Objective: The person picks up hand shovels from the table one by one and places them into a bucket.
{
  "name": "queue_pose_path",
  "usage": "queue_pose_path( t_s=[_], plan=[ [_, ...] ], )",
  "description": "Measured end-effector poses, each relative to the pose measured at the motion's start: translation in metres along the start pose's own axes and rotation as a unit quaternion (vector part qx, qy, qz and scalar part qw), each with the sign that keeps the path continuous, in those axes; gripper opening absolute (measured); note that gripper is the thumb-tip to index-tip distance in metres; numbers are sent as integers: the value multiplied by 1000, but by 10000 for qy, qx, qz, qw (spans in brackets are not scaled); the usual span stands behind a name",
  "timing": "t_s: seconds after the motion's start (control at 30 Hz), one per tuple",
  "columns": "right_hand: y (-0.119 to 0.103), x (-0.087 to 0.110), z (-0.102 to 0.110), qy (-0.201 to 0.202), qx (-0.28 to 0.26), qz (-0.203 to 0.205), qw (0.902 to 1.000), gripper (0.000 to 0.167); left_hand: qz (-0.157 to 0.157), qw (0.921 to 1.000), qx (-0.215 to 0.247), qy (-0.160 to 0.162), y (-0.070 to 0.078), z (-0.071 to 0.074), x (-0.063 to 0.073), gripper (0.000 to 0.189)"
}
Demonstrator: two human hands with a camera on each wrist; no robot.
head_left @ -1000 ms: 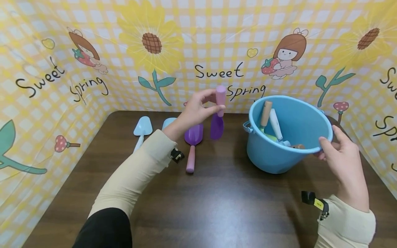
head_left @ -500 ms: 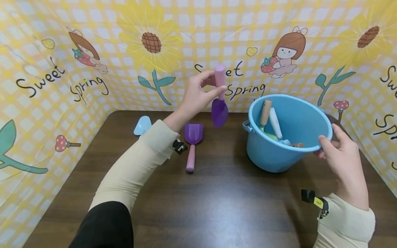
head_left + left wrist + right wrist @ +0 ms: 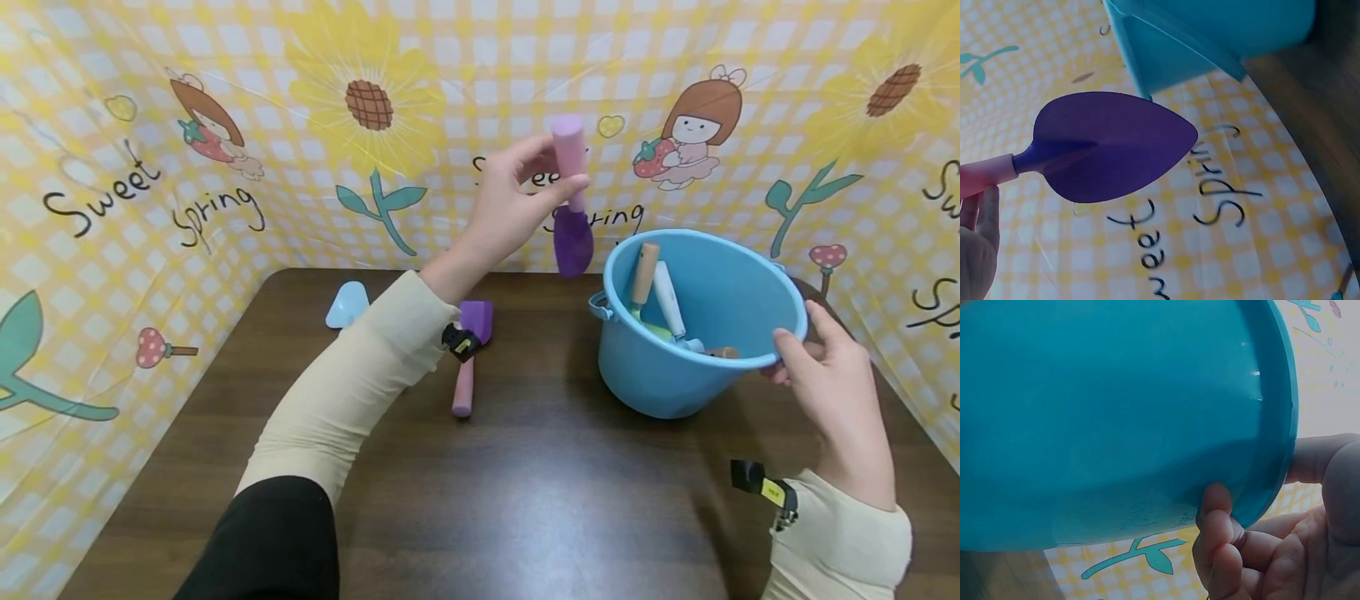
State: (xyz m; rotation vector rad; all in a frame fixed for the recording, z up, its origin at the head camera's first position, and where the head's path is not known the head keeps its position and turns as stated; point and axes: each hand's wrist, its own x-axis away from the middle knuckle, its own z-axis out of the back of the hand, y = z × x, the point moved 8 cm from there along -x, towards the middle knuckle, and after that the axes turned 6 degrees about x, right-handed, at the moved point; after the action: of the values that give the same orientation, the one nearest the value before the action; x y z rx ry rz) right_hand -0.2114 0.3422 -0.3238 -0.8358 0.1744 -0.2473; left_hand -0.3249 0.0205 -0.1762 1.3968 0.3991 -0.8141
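My left hand (image 3: 517, 208) is raised above the table and pinches the pink handle of a purple toy trowel (image 3: 573, 237), blade hanging down just left of the blue bucket (image 3: 697, 367). The left wrist view shows the trowel's purple blade (image 3: 1116, 147) close to the bucket's side (image 3: 1210, 37). My right hand (image 3: 821, 375) grips the bucket's near right rim (image 3: 1272, 456), thumb inside, tilting it toward me. Inside the bucket lie a wooden-handled tool (image 3: 642, 275) and a white-handled tool (image 3: 666, 300).
A purple scoop with a pink handle (image 3: 467, 367) lies on the dark wooden table (image 3: 525, 500), partly under my left sleeve. A light blue trowel (image 3: 347, 305) lies at the back left. Yellow patterned cloth walls (image 3: 225, 125) close in the table on three sides.
My left hand has lifted the purple trowel off the table and carried it up and to the right, toward the bucket. The right hand and bucket have stayed put.
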Motion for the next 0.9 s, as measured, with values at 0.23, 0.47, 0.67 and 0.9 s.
queue_pose_path(
  t_s=[0.23, 0.47, 0.67, 0.9],
  plan=[
    [1, 0, 0, -6, -41, -19, 10000, 72, -535, 9983, 133, -195, 18, -19, -12, 35],
    [0, 0, -1, -15, -27, -31, 10000, 72, -669, 9968, 158, -404, 21, -39, -15, 35],
    [2, 0, -2, -24, -55, -22, 10000, 73, -420, 9983, 172, -353, 24, -47, -26, 37],
    [0, 0, 0, 14, -102, 38, 9999, 72, -673, 9956, 110, -648, 37, -61, -35, 38]
  ],
)
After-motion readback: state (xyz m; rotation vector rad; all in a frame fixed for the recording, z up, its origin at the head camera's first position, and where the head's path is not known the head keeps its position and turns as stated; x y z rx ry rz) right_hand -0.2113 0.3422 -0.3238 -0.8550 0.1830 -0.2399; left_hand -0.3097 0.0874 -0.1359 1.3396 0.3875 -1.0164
